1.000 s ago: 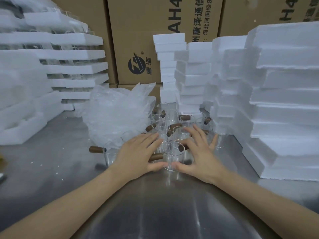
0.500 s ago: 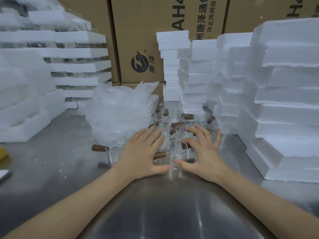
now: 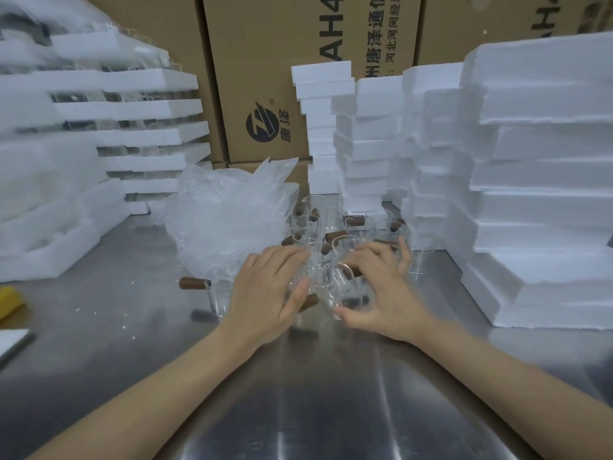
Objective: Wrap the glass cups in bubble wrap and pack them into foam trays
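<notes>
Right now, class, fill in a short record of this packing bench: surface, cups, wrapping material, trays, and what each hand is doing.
Surface: metal table
Cups: cluster of glass cups with brown handles, standing unwrapped mid-table
Nearest cup: clear cup between both hands
Wrapping material: crumpled bubble wrap heaped left of the cups
Trays: foam trays stacked at right; more foam stacks at left and behind
Left hand: fingers spread, thumb against the nearest cup
Right hand: fingers arched over the cups, thumb at the nearest cup's base
Background: cardboard boxes
</notes>
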`<state>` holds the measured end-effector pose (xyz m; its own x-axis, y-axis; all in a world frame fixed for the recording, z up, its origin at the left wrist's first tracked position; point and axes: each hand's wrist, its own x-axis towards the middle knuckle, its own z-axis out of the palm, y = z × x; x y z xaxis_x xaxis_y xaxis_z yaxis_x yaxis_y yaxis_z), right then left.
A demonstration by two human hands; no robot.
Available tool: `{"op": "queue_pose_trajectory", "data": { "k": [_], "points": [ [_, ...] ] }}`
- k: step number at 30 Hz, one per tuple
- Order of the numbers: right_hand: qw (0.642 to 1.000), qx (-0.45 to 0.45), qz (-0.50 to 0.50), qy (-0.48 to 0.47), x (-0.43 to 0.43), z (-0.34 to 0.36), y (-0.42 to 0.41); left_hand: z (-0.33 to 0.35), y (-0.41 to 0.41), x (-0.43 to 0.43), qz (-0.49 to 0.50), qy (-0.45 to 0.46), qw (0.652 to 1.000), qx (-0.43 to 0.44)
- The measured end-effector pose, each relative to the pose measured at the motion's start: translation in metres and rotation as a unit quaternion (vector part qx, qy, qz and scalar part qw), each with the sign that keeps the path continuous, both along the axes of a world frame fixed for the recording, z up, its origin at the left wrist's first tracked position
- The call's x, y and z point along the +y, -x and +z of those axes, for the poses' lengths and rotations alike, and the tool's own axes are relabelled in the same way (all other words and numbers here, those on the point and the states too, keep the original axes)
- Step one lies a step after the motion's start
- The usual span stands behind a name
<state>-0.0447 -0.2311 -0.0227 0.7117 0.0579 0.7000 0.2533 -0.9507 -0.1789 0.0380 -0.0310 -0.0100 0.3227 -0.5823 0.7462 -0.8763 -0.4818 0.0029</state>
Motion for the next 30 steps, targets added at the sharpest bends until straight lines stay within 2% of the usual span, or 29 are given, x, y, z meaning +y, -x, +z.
{"op": "queue_pose_trajectory", "data": {
  "k": [3, 6, 9, 11, 14, 16, 17, 21, 23, 27, 30],
  "points": [
    [0.996, 0.014, 0.037, -0.074, 0.0, 0.002, 0.002, 0.012, -0.011, 0.005, 0.006, 0.058, 0.998, -0.028],
    [0.982, 0.014, 0.067, -0.176, 0.005, 0.003, 0.001, 0.04, -0.041, 0.011, 0.091, 0.128, 0.987, -0.045],
    [0.958, 0.013, 0.1, -0.267, 0.024, 0.006, -0.005, 0.068, -0.078, 0.012, 0.188, 0.163, 0.966, 0.071],
    [0.937, 0.033, 0.126, -0.323, 0.038, 0.008, -0.011, 0.077, -0.101, 0.011, 0.231, 0.128, 0.953, 0.147],
    [0.908, 0.043, 0.156, -0.387, 0.045, 0.006, -0.018, 0.071, -0.117, 0.008, 0.217, 0.08, 0.937, 0.263],
    [0.891, 0.056, 0.163, -0.42, 0.038, 0.004, -0.016, 0.061, -0.118, 0.005, 0.2, 0.058, 0.934, 0.289],
    [0.884, 0.062, 0.165, -0.432, 0.033, 0.003, -0.014, 0.058, -0.119, 0.004, 0.189, 0.068, 0.937, 0.285],
    [0.868, 0.075, 0.193, -0.451, 0.018, 0.007, -0.008, 0.068, -0.116, 0.008, 0.132, 0.199, 0.935, 0.261],
    [0.868, 0.066, 0.196, -0.451, 0.016, 0.012, -0.01, 0.078, -0.113, 0.009, 0.125, 0.215, 0.937, 0.246],
    [0.844, 0.031, 0.194, -0.5, 0.015, 0.02, -0.01, 0.097, -0.102, 0.018, 0.147, 0.23, 0.931, 0.242],
    [0.851, 0.036, 0.167, -0.496, 0.008, 0.026, -0.01, 0.112, -0.076, 0.019, 0.085, 0.307, 0.935, 0.152]
  ]
}}
